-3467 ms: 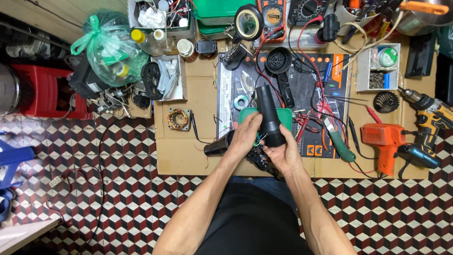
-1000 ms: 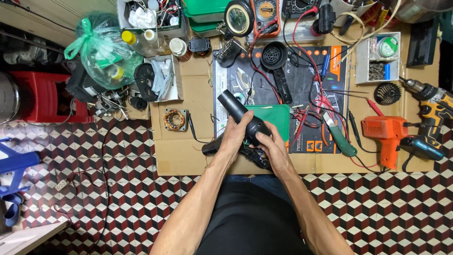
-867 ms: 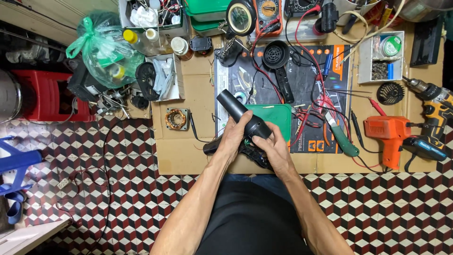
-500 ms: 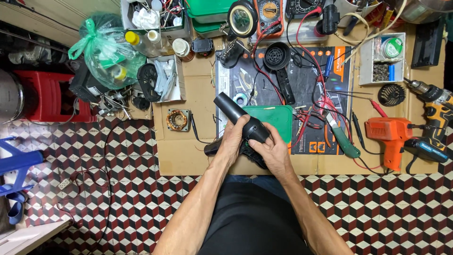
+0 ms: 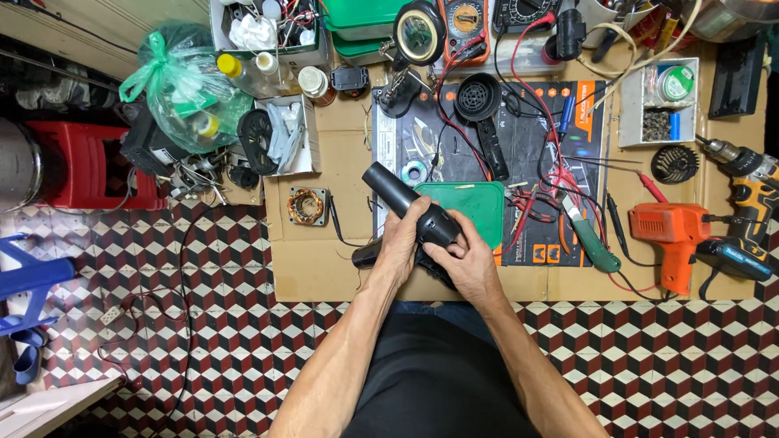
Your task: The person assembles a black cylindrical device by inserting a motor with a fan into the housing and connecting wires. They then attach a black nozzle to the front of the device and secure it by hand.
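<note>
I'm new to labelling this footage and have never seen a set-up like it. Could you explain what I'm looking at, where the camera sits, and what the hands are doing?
There is no machine here: a person works with two bare hands, and the single camera sits on their head, looking straight down. The arms therefore enter from the bottom edge.

Both hands grip one black hair dryer, its barrel pointing up and left. The left hand wraps its body; the right hand holds it lower down.

Under them lies flattened cardboard on a patterned tiled floor. On it are a green tray, an orange power tool, a copper-wound motor part, a yellow multimeter and red and black wires. A green plastic bag sits at the upper left.
</note>
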